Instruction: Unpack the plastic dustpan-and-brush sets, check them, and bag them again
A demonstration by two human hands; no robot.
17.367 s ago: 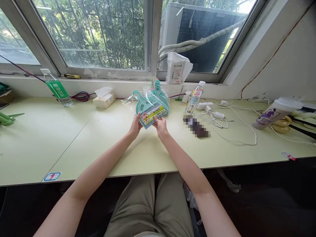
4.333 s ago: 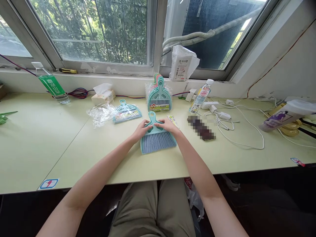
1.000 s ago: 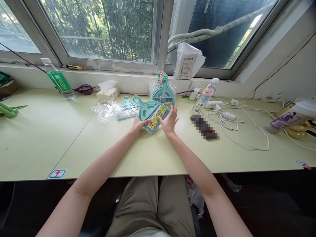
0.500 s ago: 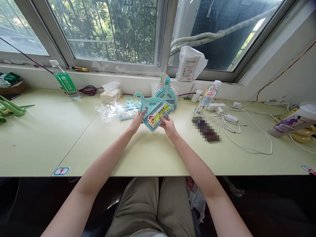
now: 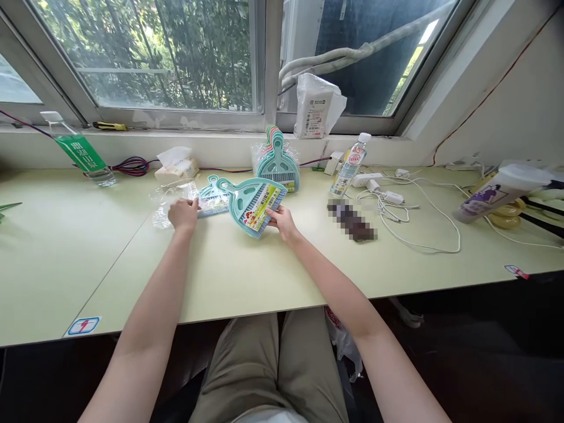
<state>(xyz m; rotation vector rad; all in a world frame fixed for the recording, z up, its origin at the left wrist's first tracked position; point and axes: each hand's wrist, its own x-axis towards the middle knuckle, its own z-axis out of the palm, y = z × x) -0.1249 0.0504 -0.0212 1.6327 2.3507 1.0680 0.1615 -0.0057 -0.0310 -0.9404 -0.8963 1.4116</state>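
My right hand (image 5: 282, 223) grips the lower right edge of a teal dustpan-and-brush set (image 5: 255, 205) with a yellow label. The set is tilted above the table, its handle pointing up and left. My left hand (image 5: 183, 214) has its fingers curled closed over a crumpled clear plastic bag (image 5: 162, 214); what its fingertips pinch, if anything, is hidden. Just right of that hand lies another teal dustpan set (image 5: 214, 200), partly covered by the held one. Behind stands a stack of dustpans (image 5: 277, 164) in clear wrap, with teal in front.
A tissue pack (image 5: 176, 164) and a green-labelled bottle (image 5: 83, 155) stand at the back left. Right of the stack are another bottle (image 5: 351, 164), a pixelated dark object (image 5: 352, 221), white chargers with cables (image 5: 390, 197) and a tilted white cup (image 5: 497, 194). A wrapped pack (image 5: 315, 108) sits on the sill.
My left hand has let go of the dustpan set's handle side and moved left onto the plastic bag. My right hand still holds the set. The view has shifted right.
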